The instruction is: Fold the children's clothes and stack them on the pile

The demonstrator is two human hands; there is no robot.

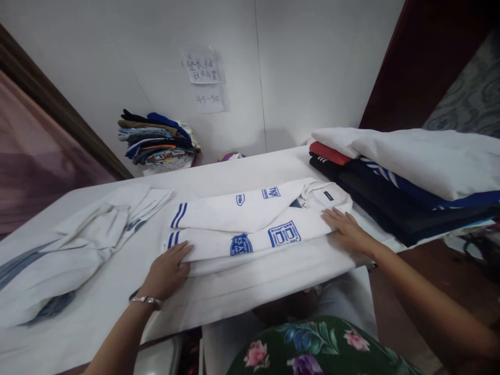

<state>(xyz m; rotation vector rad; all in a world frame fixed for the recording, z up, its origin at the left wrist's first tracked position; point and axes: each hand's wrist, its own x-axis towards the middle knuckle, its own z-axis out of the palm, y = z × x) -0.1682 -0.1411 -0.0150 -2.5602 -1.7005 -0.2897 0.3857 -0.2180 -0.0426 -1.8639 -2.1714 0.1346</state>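
On the white cloth-covered table (117, 281), both hands lie flat and open on a half-folded white polo shirt with blue logos (250, 229); left hand (167, 271) at the sleeve end, right hand (344, 226) near the collar; folding looks midway; the next fold seemingly needs an edge pinched.

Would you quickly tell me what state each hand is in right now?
Left hand: open, palm down on the sleeve end of the folded white polo shirt.
Right hand: open, flat on the shirt's collar end.

The wall notes' (205, 67) writing is too small to read (twelve o'clock); the right clothes stack (422, 177) runs off-frame at three o'clock.
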